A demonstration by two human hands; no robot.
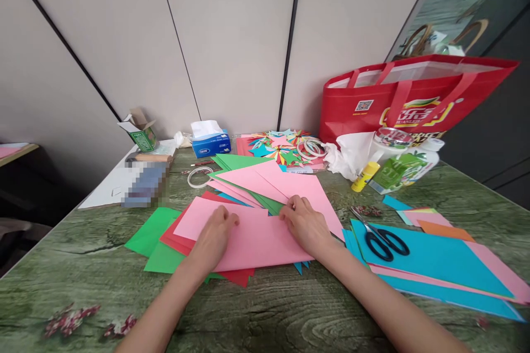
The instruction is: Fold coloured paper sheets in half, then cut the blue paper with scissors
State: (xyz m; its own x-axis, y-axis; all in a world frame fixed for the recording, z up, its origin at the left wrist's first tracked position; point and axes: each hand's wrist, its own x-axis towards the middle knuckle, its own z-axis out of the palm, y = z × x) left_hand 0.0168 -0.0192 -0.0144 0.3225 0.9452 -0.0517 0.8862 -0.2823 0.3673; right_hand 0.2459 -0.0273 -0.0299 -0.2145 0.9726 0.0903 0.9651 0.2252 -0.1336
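The left hand (217, 234) lies curled on the pink sheet (256, 242), thumb and fingers bent near its upper edge; whether they pinch the paper I cannot tell. The right hand (308, 226) has its fingertips drawn close together at the sheet's upper right edge; a light pinch looks likely, but the contact is hidden. The sheet lies flat between and under both hands, its upper edge stepped near the middle, perhaps where one layer overlaps another.

The step in hand seems to be steadying and lining up this sheet, possibly along a fold. The next move would call for one hand to hold the paper still while the other brings the edges true and presses them flat.

Under the sheet, red paper (178, 240) and green paper (153, 229) fan out to the left. Just beyond, more pink paper (317, 196) lies over further sheets. To the right, scissors (370, 229) rest on blue paper (439, 256). Farther back on the surface (265, 314) are a tape ring (190, 179), a tissue box (211, 145), paper stars (279, 140), a glue stick (365, 176) and a red bag (343, 116).
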